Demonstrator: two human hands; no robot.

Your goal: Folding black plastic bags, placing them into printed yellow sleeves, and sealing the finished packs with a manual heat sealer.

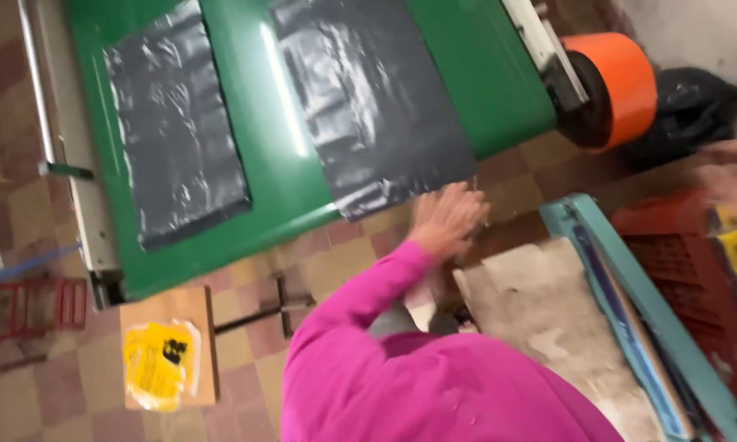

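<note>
Checkered floor tiles below green conveyor (278, 188). Your left hand (446, 219), fingers together, flat, touches corner of black plastic bag (377, 106) at 12 o'clock. Right hand (733, 176) at 3 o'clock blurred, fingers cannot tell. Step seems taking bag; next needs firm pinch of edge.

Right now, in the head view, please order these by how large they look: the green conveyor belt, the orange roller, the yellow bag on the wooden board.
1. Green conveyor belt, clearly largest.
2. Orange roller.
3. Yellow bag, looks about the same as the roller; too close to rank surely.
</note>
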